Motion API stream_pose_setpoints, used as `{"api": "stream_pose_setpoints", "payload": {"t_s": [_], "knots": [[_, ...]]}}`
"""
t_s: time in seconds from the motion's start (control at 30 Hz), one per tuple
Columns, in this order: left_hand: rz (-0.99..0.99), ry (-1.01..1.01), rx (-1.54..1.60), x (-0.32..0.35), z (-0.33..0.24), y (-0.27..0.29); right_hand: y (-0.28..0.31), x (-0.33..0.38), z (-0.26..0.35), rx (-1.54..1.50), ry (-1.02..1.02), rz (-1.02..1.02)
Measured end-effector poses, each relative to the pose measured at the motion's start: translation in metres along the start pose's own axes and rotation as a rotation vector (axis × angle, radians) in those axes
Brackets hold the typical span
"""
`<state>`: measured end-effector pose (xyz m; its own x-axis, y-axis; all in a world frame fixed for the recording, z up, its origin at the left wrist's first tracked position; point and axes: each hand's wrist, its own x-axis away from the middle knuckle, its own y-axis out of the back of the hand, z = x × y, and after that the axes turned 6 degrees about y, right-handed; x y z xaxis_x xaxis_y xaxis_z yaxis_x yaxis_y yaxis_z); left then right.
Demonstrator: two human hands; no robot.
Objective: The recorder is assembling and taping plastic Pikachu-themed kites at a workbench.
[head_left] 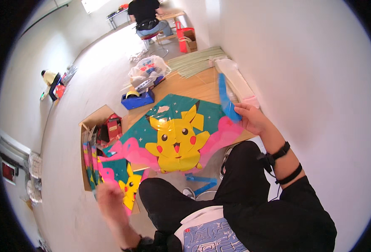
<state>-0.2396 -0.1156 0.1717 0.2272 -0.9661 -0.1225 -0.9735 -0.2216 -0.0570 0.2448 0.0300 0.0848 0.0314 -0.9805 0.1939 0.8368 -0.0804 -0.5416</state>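
A kite sheet [179,145] in green and pink, printed with a yellow cartoon creature, lies spread over the near part of the wooden table. At its right corner my right hand [252,118] pinches a blue plastic strip [226,98], which runs up and away from the fingers. My left hand [111,199] is smeared by motion at the lower left, fingers unclear. Close beside it a second kite sheet [131,185] with the same print hangs by the open carton [84,161]. Another blue strip [202,180] hangs below the table edge between my knees.
A blue tape dispenser [137,100] stands on the table, a plastic bag [149,67] behind it. Thin sticks [198,61] lie at the far end, a long white package [235,80] along the wall side. One person [145,17] sits far ahead, another [52,84] far left.
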Motion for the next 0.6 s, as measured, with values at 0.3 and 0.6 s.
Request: {"api": "stream_pose_setpoints", "payload": {"t_s": [0.3, 0.6], "knots": [[0.939, 1.084, 0.89, 0.023, 0.081, -0.145, -0.095, 0.129, -0.034, 0.137, -0.013, 0.492], [0.328, 0.641, 0.884, -0.014, 0.051, -0.116, -0.057, 0.18, -0.046, 0.482, -0.04, 0.673]]}}
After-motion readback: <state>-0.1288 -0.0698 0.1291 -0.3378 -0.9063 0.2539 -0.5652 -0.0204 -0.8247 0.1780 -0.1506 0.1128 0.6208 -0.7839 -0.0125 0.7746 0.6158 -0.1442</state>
